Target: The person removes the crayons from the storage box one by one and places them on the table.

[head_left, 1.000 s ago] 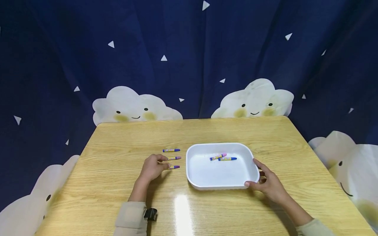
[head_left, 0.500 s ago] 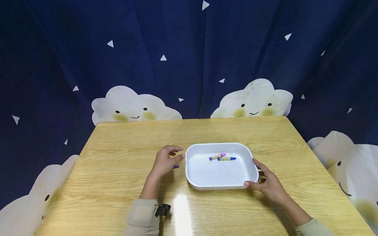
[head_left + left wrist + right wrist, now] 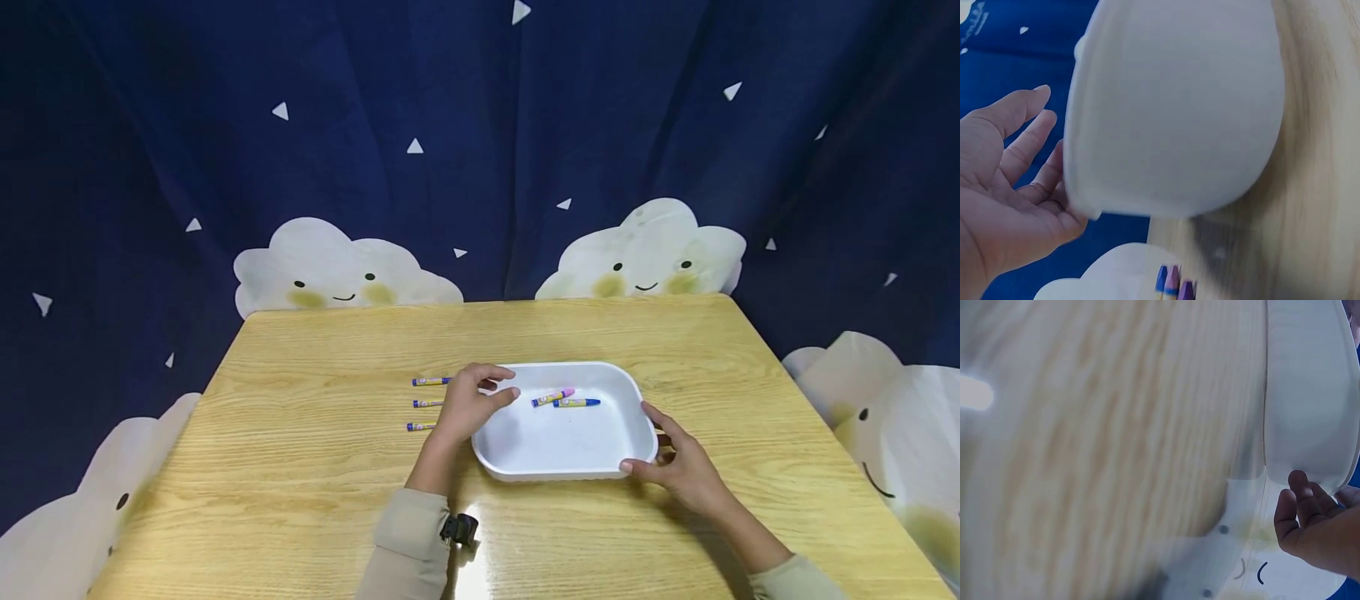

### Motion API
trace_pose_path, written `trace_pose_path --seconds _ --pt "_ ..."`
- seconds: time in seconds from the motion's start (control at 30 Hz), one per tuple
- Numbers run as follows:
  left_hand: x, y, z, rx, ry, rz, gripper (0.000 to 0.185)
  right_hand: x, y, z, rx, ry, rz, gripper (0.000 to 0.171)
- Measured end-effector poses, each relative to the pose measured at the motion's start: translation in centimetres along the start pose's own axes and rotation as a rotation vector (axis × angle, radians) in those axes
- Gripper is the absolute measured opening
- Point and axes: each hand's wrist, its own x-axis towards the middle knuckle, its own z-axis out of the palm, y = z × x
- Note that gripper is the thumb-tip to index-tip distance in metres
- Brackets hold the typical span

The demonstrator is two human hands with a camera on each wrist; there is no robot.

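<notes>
A white plastic tray [image 3: 555,454] stands on the table, with a pink crayon [image 3: 552,398] and a blue crayon [image 3: 577,403] lying in it. My left hand [image 3: 474,404] is over the tray's left rim, thumb and fingers apart with nothing between them; the left wrist view shows the hand [image 3: 1022,169] beside the tray wall [image 3: 1179,112]. Holding the tray's right end is my right hand [image 3: 686,471], thumb at the front corner and fingers at the side. Three crayons lie left of the tray, among them a dark blue one [image 3: 430,382]; my left hand partly hides them.
The wooden table [image 3: 300,467] reaches back to a dark blue curtain [image 3: 480,125] with white triangles and cloud shapes. A black band [image 3: 460,528] is at the left sleeve.
My left hand has moved right, from the crayons on the table to over the tray's left rim. Those crayons still lie there. My right hand stays at the tray.
</notes>
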Motion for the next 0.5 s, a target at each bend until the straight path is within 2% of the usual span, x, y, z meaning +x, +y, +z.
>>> trace_pose_path --seconds 0.17,0.37,0.5 --pt "0.9 0.2 1.6 0.009 -0.043 -0.004 0.025 -0.1 0.0 -0.1 0.004 -0.001 -0.003 0.093" --pt "1.9 0.2 3.0 0.036 -0.107 0.020 0.026 0.0 0.1 0.0 -0.009 -0.001 -0.008 0.093" --pt "2.4 -0.1 3.9 0.048 -0.139 -0.001 0.027 0.0 0.1 0.0 -0.008 0.001 0.000 0.093"
